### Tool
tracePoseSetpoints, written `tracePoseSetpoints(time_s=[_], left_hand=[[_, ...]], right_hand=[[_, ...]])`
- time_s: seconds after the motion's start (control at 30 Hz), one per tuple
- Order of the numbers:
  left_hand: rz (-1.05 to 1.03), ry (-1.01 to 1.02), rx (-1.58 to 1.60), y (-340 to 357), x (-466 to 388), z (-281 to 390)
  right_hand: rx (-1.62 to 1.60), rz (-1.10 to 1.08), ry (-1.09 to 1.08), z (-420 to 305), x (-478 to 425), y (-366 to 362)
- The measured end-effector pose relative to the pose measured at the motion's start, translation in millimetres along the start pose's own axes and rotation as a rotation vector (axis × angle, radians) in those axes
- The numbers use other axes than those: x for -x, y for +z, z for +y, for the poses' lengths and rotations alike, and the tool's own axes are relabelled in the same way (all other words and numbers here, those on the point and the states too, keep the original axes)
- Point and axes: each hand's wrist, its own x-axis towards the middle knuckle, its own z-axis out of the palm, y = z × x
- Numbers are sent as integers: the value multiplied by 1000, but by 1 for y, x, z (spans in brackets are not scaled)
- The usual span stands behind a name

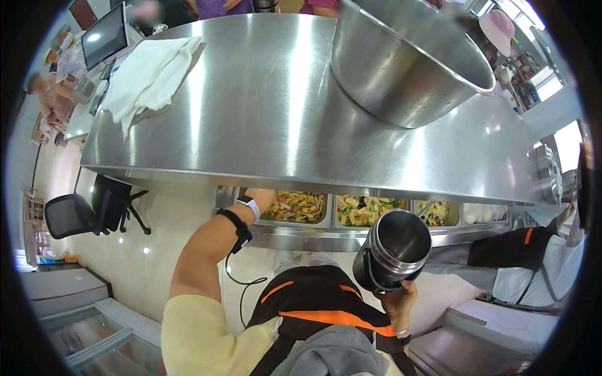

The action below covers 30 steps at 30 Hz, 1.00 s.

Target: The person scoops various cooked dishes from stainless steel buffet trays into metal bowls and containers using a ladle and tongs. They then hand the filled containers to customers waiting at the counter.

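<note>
A black insulated food jar [364,270] with a steel rim and open mouth is tilted before me; my right hand [399,298] grips it low down. Its inside looks bare in the part I can see. My left hand [262,198] reaches beneath the stainless steel counter top [244,103], over the left end of a row of food pans. The counter edge hides its fingers. Closest to it is a steel pan of mixed cooked vegetables [296,207]. Alongside is a pan with pale strips and greens [369,209], partly behind the jar.
A large steel pot [400,75] and a folded white cloth [150,75] lie on the counter top. Further right are a pan of mixed vegetables [435,211] and white bagged portions [484,213]. An aproned person [512,263] stands at right; an office chair [77,214] is at left.
</note>
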Motion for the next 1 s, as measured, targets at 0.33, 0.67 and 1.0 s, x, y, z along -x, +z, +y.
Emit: tracePoseSetpoints(time_s=[0.33,0.67,1.0], left_hand=[[-433,-219,-96,-136,112,30],[-466,-144,-307,-248,175,59],[-404,-240,-271,-101,121,51]], right_hand=[[-20,-218,106,2,-29,15],[-71,-215,100,6,-42,14],[-73,-218,82,-2,-40,9]])
